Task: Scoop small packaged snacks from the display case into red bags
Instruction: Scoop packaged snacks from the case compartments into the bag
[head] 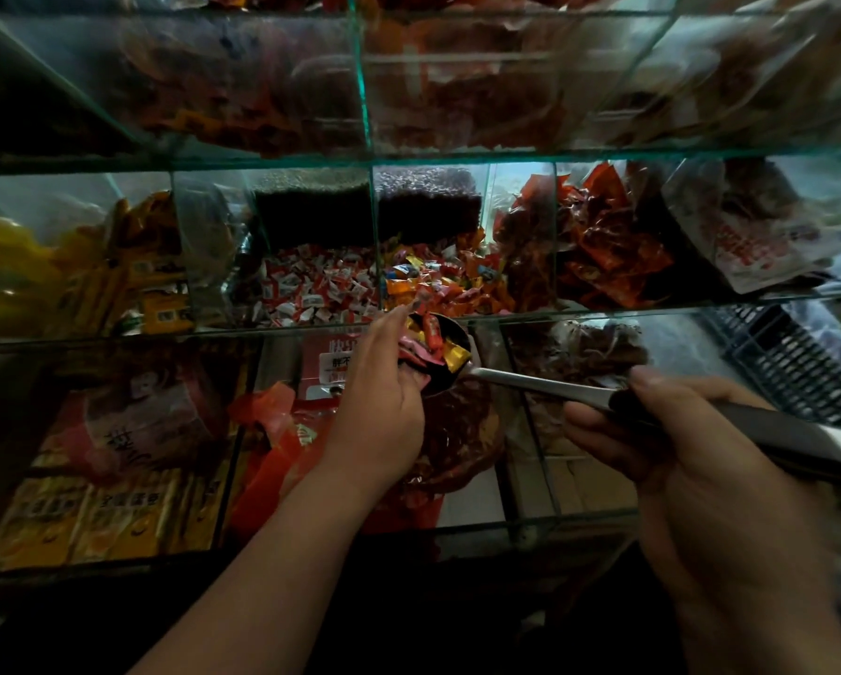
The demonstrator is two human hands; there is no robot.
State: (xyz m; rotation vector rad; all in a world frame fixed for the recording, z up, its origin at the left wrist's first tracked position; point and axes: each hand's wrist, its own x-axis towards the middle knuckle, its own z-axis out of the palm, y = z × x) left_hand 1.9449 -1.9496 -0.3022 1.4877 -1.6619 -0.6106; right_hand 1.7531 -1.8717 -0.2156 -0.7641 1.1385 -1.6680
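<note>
Against the glass display case [457,155], my right hand [676,460] grips the black-handled steel scoop [530,382], left hand [379,411] cupped open to guard its colourful wrapped snacks [433,341].

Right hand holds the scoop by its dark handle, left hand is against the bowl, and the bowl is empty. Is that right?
No. The head view shows the scoop with its bowl heaped with wrapped snacks, not empty. The rest stands: the right hand grips the dark handle and the left hand rests against the bowl.
</note>
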